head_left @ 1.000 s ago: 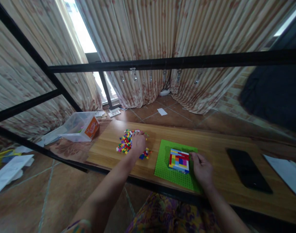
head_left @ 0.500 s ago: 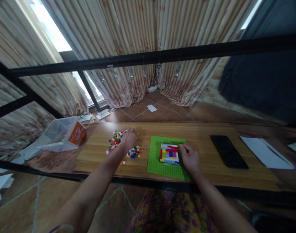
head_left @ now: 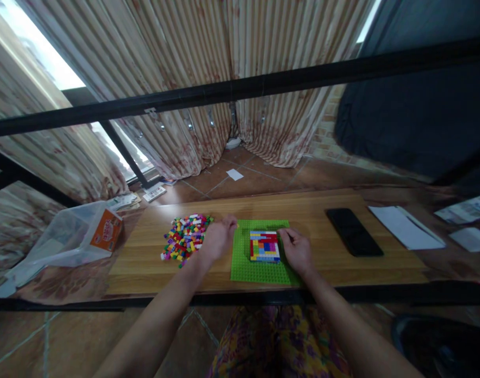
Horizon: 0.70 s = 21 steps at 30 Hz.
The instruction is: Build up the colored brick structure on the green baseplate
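A flat square build of coloured toy bricks (head_left: 264,247) sits on a green studded baseplate (head_left: 243,270). My left hand (head_left: 218,239) is over the plate's left edge, fingers pinched, with a tiny yellowish brick (head_left: 237,225) just showing at the tips. At the build's upper right corner, my right hand (head_left: 298,251) is closed, thumb and forefinger together; whether it grips the build or a small piece is hidden. A heap of loose small bricks (head_left: 183,239) lies left of the plate, partly behind my left hand.
The wooden board (head_left: 145,273) also carries a black phone (head_left: 354,232) on the right. White paper (head_left: 405,226) lies beyond it. A clear plastic bin (head_left: 70,231) with an orange label stands at the left. A black metal bar (head_left: 208,94) crosses in front of the curtains.
My left hand has come from the brick heap rightward to the baseplate's edge, a small piece at its fingertips. My right hand stays beside the build. The view has shifted somewhat.
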Each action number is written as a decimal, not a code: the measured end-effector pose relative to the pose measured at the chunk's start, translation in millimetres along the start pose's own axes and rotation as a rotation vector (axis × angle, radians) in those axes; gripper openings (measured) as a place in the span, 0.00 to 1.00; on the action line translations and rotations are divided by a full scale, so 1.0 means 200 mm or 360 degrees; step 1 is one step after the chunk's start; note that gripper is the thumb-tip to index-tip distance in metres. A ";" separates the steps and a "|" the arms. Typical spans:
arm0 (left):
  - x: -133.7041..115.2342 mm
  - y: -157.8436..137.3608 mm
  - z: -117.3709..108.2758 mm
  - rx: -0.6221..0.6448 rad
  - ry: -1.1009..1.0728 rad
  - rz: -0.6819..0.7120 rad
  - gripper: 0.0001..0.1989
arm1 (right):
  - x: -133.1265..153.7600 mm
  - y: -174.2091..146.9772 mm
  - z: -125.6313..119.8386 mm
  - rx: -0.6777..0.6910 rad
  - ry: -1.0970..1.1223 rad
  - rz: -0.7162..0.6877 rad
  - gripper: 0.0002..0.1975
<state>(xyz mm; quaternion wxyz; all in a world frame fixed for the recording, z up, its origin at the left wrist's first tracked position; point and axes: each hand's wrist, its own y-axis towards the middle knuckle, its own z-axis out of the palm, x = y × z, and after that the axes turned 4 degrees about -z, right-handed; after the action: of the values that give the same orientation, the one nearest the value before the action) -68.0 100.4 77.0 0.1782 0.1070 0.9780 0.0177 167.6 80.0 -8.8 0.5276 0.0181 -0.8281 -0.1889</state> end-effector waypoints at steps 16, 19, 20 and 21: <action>-0.32 0.05 0.25 0.0065 -0.0315 0.0518 0.10 | 0.02 0.00 -0.01 0.0000 -0.0015 -0.0024 0.19; -0.33 0.05 0.25 0.0065 -0.0289 0.0546 0.11 | 0.02 0.00 0.00 -0.0001 -0.0016 -0.0033 0.19; -0.33 0.05 0.25 0.0066 -0.0285 0.0552 0.12 | 0.01 0.00 0.00 0.0002 -0.0008 -0.0032 0.19; -0.33 0.05 0.25 0.0068 -0.0278 0.0559 0.12 | 0.01 0.00 0.00 0.0004 0.0003 -0.0029 0.19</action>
<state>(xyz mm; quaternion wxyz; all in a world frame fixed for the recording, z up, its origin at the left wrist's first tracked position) 11.9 96.1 54.3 0.2544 0.2808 0.9253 0.0183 166.9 79.9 -6.2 0.5265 0.0266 -0.8276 -0.1927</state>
